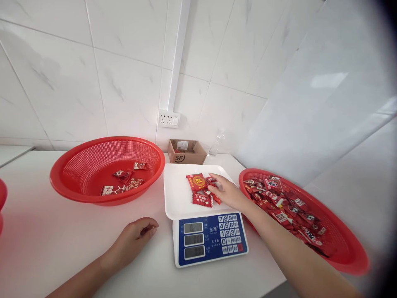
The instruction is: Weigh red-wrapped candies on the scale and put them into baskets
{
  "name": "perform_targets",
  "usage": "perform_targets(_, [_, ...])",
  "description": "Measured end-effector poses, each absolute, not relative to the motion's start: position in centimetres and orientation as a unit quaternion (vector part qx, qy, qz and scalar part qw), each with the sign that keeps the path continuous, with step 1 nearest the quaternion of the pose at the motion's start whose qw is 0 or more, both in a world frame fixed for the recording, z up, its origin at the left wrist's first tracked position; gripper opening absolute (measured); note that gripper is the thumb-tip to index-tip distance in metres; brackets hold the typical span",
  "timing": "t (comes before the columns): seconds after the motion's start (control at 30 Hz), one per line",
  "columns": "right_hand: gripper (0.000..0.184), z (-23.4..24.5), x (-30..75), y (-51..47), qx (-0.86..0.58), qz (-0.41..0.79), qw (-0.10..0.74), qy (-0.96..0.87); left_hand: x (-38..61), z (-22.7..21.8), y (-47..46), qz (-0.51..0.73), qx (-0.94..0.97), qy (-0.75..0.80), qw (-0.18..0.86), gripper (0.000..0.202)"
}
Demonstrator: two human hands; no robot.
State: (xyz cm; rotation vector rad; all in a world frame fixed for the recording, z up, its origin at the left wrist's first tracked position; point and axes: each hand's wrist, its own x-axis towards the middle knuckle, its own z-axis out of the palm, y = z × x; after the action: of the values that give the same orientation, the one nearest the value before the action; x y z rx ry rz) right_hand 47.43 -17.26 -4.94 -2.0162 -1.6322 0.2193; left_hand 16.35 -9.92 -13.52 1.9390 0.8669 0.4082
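Note:
On the white pan point(175, 194) of a digital scale point(212, 238) lies a small pile of red wrapped snack packets point(202, 198), one with a yellow round mark. My right hand point(225, 191) reaches over the pile from the right, its thumb and fingers closed about a small red packet point(211, 181) that they partly hide. To the left of the scale, my left hand point(136, 234) rests on the table with fingers loosely curled and thumb a little apart, nothing visible in it. The scale's displays point(194, 240) are too dim to read surely.
A red perforated basket point(108, 145) with several packets stands at the left. Another red basket point(350, 252), heaped with red packets, is at the right, under my right forearm. Behind the scale are a cardboard box point(194, 158) and a clear plastic item point(217, 142) against the tiled wall.

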Motion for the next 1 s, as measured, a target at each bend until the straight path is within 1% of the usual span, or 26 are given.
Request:
perform_targets(0.13, [0.041,-5.2,48.0,-17.9,-0.773,0.053,0.256,-0.578,16.4,-13.3,-10.0,0.167,0.789,0.353,0.473,0.027])
perform_targets(0.37, [0.032,-5.3,47.6,-17.9,-0.794,0.063,0.245,-0.553,16.3,-13.4,-9.9,0.166,0.794,0.355,0.465,0.026])
perform_targets(0.5, [0.032,-5.0,48.2,-17.6,-0.811,0.012,0.254,-0.527,16.3,-13.5,-9.9,0.164,0.793,0.351,0.47,0.027])
perform_targets(0.6, [0.029,-4.9,49.0,-17.1,-0.808,-0.023,0.283,-0.517,16.3,-13.5,-9.9,0.168,0.791,0.352,0.471,0.027])
perform_targets(0.8, [0.028,-5.5,49.7,-15.2,-0.777,0.003,0.377,-0.504,16.4,-13.2,-9.9,0.162,0.794,0.354,0.468,0.026])
perform_targets(1.0, [0.029,-5.8,48.7,-14.3,-0.757,0.05,0.381,-0.528,16.4,-12.9,-10.0,0.155,0.792,0.356,0.471,0.027])
